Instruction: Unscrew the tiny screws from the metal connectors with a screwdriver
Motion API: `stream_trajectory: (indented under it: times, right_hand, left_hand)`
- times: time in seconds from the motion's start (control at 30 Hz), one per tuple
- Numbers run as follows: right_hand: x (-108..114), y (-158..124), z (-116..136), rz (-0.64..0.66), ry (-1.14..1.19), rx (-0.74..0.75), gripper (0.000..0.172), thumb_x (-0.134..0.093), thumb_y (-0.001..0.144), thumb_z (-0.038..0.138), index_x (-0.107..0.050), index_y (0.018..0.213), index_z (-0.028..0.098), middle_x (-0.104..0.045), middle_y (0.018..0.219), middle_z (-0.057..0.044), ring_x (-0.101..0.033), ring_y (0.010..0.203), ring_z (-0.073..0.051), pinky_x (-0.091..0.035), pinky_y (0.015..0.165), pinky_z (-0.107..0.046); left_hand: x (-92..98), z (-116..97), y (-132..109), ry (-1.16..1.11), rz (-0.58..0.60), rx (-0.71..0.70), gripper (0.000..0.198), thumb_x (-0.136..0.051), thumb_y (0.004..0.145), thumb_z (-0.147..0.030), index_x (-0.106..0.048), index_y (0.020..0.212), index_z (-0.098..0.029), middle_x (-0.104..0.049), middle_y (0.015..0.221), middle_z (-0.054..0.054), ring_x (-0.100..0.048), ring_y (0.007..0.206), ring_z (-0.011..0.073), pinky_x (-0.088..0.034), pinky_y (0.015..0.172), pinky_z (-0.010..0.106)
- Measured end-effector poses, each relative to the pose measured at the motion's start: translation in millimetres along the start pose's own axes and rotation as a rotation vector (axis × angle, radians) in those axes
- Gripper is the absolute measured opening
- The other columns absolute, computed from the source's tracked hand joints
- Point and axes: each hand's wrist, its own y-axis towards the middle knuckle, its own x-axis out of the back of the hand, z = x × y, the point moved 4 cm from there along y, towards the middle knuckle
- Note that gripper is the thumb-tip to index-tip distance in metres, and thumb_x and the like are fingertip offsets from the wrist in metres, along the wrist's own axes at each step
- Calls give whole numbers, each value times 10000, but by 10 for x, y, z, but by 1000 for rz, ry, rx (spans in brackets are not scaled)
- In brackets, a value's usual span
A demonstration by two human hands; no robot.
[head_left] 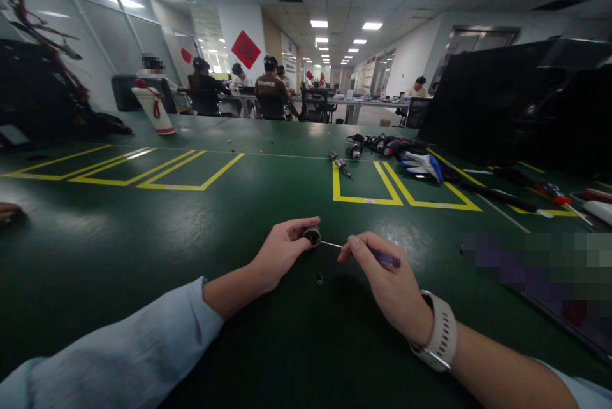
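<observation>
Two sleeves (124,345); left fingers (299,244) pinch one round part (313,234), right fingers (354,243) one purple screwdriver (386,259).

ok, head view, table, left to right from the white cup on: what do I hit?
White cup → left hand → round metal part → right hand → red-handled screwdriver
</observation>
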Motion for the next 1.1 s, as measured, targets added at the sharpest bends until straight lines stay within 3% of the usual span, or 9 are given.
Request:
stream_trajectory:
  times: [0.33, 0.63, 1.1]
  right_hand:
    - [-92, -64, 86, 107, -220, 308, 153, -456, 871, 205, -567, 767, 186, -589, 757, -21, -539, 740, -149, -434, 699, -303]
    - [-150, -87, 141, 167, -447, 413, 154, -446, 866, 181, -593, 822, 180, -622, 783, -54, -542, 777, -183, -427, 729, -352]
    - [-171, -125, 170, 195, -542, 466, 165, -440, 867, 177, -600, 832, 161, -619, 777, -62, -541, 776, -189, -423, 738, -361]
  left_hand:
    - [-36, -30, -38, 39, 6, -16, 409, -588, 685, -54, -624, 1081, -149, -670, 1052, 68, -613, 958, 178, -449, 910, 338]
    - [-44, -18, -53, 88, 22, -45, 365, -627, 685, -115, -637, 1048, -140, -695, 969, 74, -630, 914, 196, -472, 870, 353]
    - [-52, -49, -69, 122, 11, -50, 351, -603, 695, -116, -634, 1044, -117, -696, 956, 78, -639, 875, 187, -482, 856, 347]
